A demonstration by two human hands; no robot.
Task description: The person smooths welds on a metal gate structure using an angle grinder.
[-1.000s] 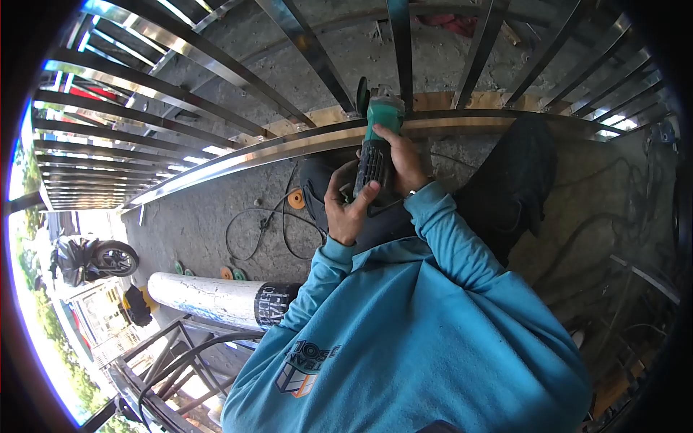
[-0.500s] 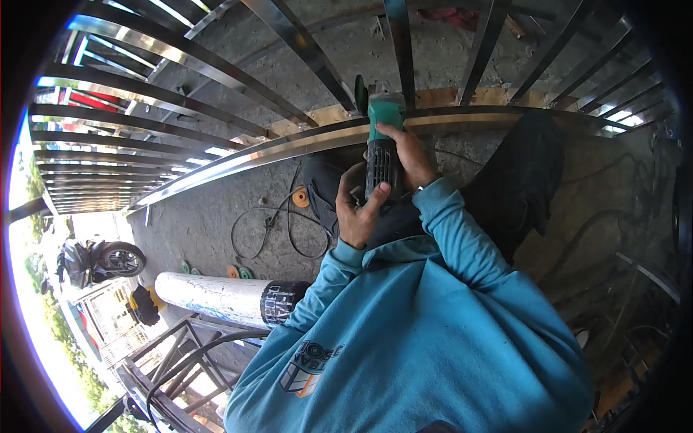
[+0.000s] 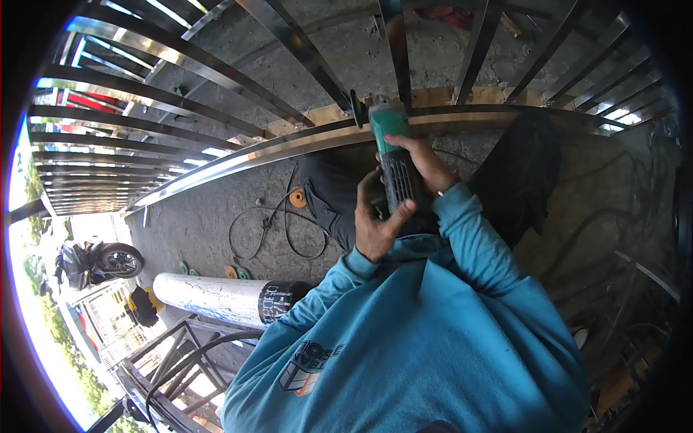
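Both my hands hold a green and black angle grinder (image 3: 390,130) in front of me. My left hand (image 3: 377,224) is wrapped round the black rear body, thumb on top. Further forward, my right hand (image 3: 427,164) grips the grinder's side, its thumb lying on the green part. The disc (image 3: 357,108) stands edge-on at the left of the grinder head, right at the metal rail (image 3: 303,141) and close to the foot of an upright bar (image 3: 310,58). Wooden pieces (image 3: 433,97) lie along the rail under the bars.
Loops of black cable (image 3: 249,232) and an orange disc (image 3: 297,197) lie on the concrete floor to the left. Nearer me is a white gas cylinder (image 3: 209,294), with several small discs beside it. A motorcycle (image 3: 101,261) stands further left, and a metal frame (image 3: 170,368) at lower left.
The grinder has tilted, its rear end swinging right and its disc shifting slightly left and down along the rail. Both hands have moved right with it.
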